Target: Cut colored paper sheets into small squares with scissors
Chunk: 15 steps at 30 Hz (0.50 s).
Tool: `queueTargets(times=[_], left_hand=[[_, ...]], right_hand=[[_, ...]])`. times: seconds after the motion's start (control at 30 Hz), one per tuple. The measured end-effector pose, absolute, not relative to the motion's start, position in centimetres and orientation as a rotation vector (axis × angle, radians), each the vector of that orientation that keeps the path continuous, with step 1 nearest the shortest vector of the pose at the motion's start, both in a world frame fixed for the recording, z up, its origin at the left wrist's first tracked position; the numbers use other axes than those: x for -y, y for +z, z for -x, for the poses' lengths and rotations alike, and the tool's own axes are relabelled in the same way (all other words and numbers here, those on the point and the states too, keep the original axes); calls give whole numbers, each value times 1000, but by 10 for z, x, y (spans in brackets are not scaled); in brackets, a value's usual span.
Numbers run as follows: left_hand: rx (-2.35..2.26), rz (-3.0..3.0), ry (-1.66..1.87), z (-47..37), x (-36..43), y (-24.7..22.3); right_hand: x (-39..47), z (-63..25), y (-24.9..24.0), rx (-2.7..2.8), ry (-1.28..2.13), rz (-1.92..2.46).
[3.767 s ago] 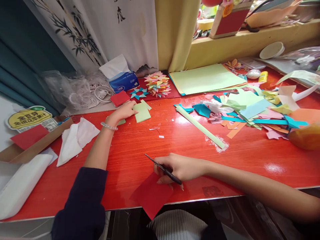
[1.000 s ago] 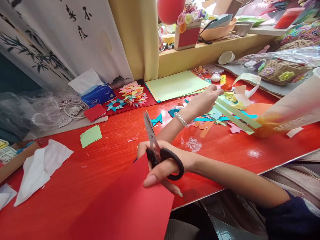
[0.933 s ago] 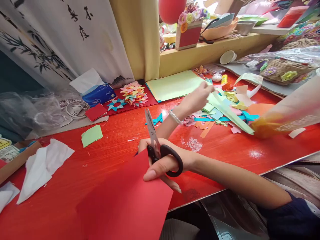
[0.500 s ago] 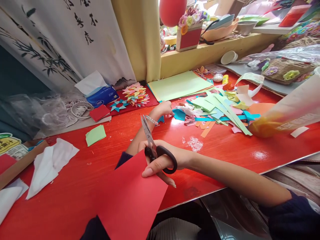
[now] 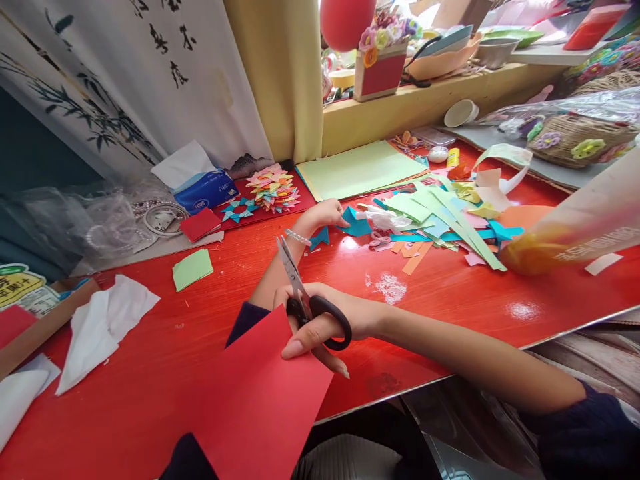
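My right hand [image 5: 320, 320] holds scissors [image 5: 293, 273] with black handles, their blades pointing up and slightly spread. The same hand pinches a sheet of red paper [image 5: 260, 400] by its upper edge, under the thumb. Beyond it, my left arm stretches across the table, a beaded bracelet [image 5: 298, 237] at the wrist. My left hand [image 5: 327, 213] is closed at a folded piece of blue paper [image 5: 357, 224], its fingertips on the left corner. A smaller blue folded piece [image 5: 320, 237] lies just below that wrist. The red sheet hides part of my left forearm.
Paper strips and scraps [image 5: 430, 217] are heaped right of my left hand. Behind lie green sheets [image 5: 365, 170]. At left are green squares [image 5: 193, 269], red squares [image 5: 201, 225], a tissue pack [image 5: 205, 190] and a folded-paper flower [image 5: 274, 189]. A plastic bag [image 5: 575, 227] stands at right.
My left hand has shifted slightly left and up, and the blue paper's left corner is now raised at its fingers. My right hand, scissors and red paper have hardly moved.
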State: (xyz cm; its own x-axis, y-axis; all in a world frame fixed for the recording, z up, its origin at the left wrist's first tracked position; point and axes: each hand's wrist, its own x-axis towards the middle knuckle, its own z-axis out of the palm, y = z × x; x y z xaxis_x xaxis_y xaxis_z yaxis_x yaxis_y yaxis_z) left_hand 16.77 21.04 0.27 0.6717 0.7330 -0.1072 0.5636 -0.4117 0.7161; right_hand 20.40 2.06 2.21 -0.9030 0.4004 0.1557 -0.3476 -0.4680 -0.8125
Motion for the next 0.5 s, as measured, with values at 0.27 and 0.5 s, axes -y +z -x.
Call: queueTargets(times=[0.27,0.5], left_hand=[[-1313,-2218,206,-111,-236,24],[-1640,-2393,295,-77,-204,10]], right_hand=[[-22,-205,19,1284,2372,114],[-20,-205,16,1320,2384,114]])
